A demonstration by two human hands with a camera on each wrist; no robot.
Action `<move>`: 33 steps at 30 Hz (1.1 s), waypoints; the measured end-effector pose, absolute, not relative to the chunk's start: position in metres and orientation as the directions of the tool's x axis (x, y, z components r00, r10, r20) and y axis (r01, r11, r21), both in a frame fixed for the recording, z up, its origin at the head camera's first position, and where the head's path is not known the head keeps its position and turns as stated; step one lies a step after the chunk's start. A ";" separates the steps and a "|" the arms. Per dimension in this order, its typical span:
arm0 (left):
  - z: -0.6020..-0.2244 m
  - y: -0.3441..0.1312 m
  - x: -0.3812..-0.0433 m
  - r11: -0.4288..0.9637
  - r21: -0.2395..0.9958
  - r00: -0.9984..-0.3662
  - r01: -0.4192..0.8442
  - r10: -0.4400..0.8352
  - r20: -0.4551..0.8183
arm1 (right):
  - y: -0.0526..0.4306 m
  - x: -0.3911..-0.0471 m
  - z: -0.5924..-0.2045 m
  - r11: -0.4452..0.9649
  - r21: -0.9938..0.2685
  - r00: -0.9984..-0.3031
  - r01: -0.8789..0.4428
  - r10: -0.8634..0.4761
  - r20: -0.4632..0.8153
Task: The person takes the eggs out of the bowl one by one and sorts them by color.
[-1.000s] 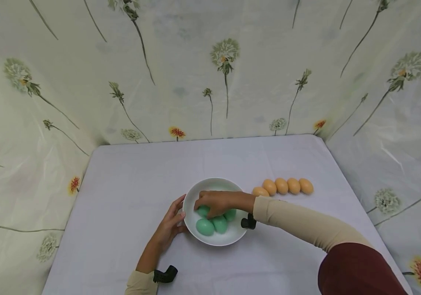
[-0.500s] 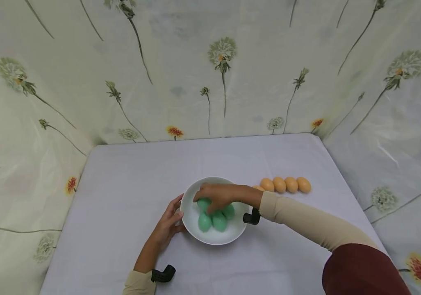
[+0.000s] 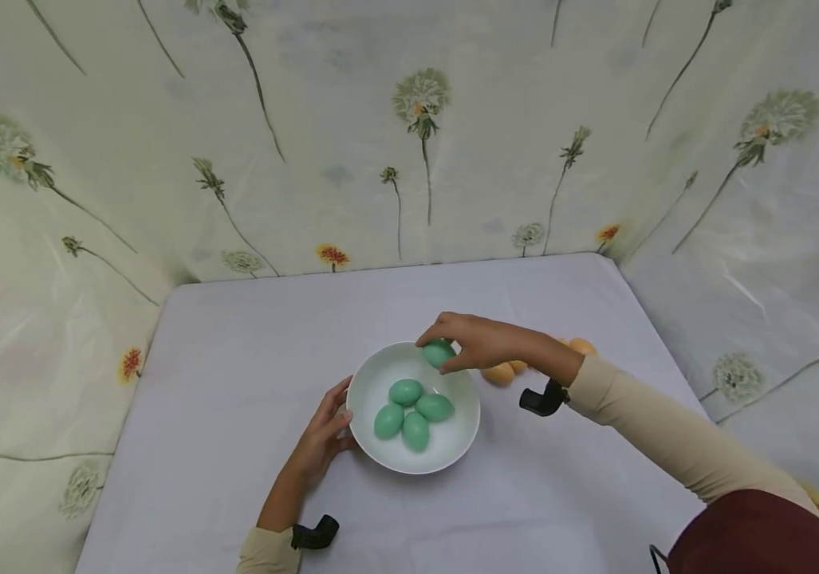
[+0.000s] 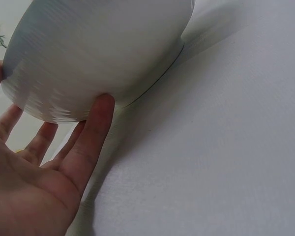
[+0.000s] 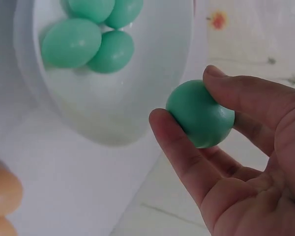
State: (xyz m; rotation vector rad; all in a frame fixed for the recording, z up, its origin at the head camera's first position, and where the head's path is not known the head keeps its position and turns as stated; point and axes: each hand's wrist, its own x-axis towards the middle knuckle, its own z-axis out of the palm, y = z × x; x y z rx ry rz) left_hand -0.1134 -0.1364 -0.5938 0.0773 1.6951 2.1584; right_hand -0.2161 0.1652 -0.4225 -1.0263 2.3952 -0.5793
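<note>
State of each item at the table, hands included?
Round white bowl: upright.
Four oval green eggs: lying inside bowl.
Fifth oval green egg: pinched.
White tablecloth: spread.
Oval orange eggs: on tablecloth, partly hidden.
Left hand: touching bowl's outside.
Right hand: pinching fifth egg.

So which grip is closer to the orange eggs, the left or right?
Right. The right grip is just left of the orange eggs, pinching a green egg; the left grip is farther left, touching the white bowl's left side.

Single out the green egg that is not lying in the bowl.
It is the green egg held up in the right hand; the other four green eggs lie clustered inside the white bowl.
</note>
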 end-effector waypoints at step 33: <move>-0.594 -0.137 -0.112 -0.183 0.951 -0.917 -0.248 0.360 -0.170 | 0.292 -0.173 -0.467 0.732 -0.645 -0.844 -0.220 -0.474 -0.251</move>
